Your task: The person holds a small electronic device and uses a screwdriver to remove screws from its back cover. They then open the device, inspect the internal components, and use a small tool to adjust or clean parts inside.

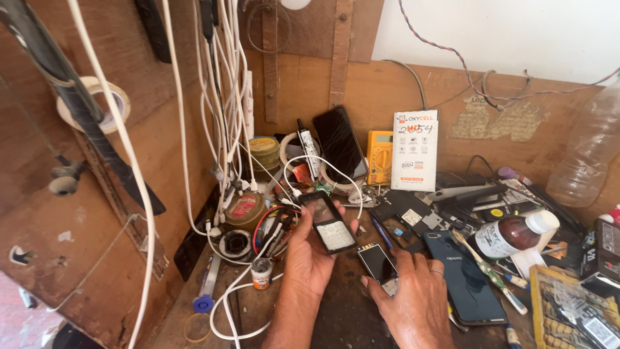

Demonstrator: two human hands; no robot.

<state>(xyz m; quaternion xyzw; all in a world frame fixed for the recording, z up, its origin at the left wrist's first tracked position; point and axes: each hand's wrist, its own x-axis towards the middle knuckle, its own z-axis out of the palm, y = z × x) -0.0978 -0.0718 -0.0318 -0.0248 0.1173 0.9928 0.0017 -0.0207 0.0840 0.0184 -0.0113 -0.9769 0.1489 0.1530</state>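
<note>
While left hand [310, 249] grip pinches keypad phone [328, 222], right hand [413, 297] spread flat, hiding part of small screen [377, 262].

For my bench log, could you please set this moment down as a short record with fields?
Setting: cluttered wooden workbench with hanging white cables
Left hand: holds a keypad phone off the bench, white cable plugged into its top
Right hand: palm down on the bench, fingertips at a small loose screen
Beside right hand: dark blue smartphone, lying flat
Behind: yellow multimeter, brown bottle on its side
</note>
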